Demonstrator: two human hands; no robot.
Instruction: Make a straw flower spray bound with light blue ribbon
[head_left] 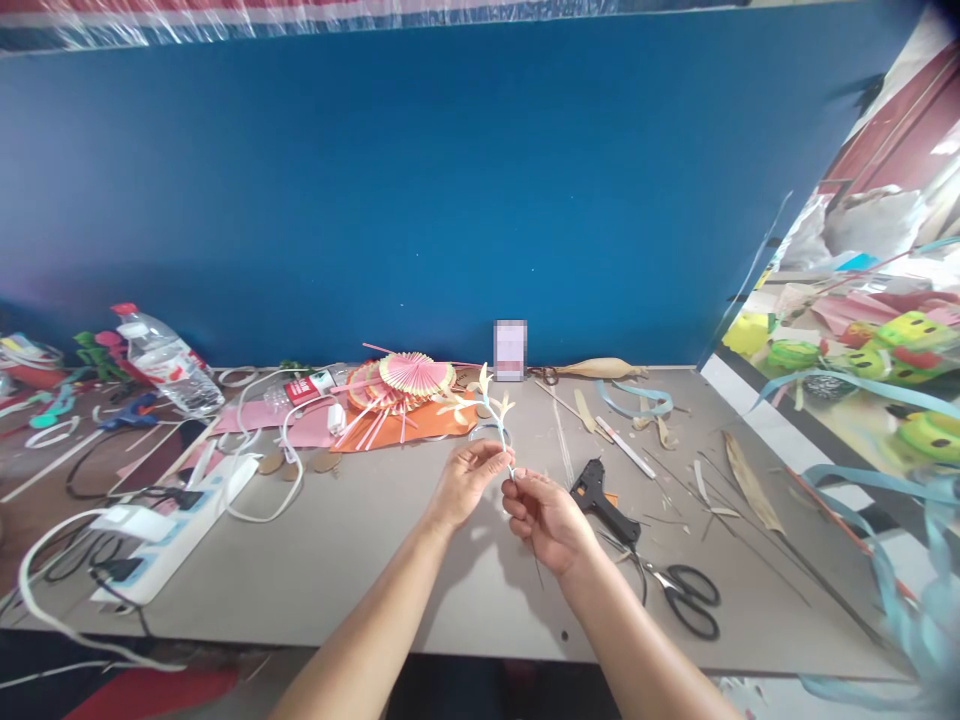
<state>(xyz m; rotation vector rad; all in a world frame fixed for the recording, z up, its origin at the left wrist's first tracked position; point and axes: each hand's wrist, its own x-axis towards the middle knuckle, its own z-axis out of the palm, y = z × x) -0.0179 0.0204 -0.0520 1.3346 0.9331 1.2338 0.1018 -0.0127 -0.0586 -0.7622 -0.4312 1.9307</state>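
Both hands meet above the middle of the table on a thin stem [502, 420] with pale yellow leaf-like pieces at its top and a light blue wrap. My left hand [474, 482] pinches the stem between thumb and fingertips. Just below and to the right, my right hand [546, 512] is closed on the stem's lower part, its other fingers curled. A thin dark wire end shows under the right hand. What lies between the fingertips is mostly hidden.
Right of my hands lie a black glue gun [606, 502], scissors [686, 595], thin wires and a dried husk [750, 482]. Pink paper fans [416, 378] lie behind. At left are a power strip [184, 530], cables and a plastic bottle [169, 360]. A blue panel [420, 190] closes the back.
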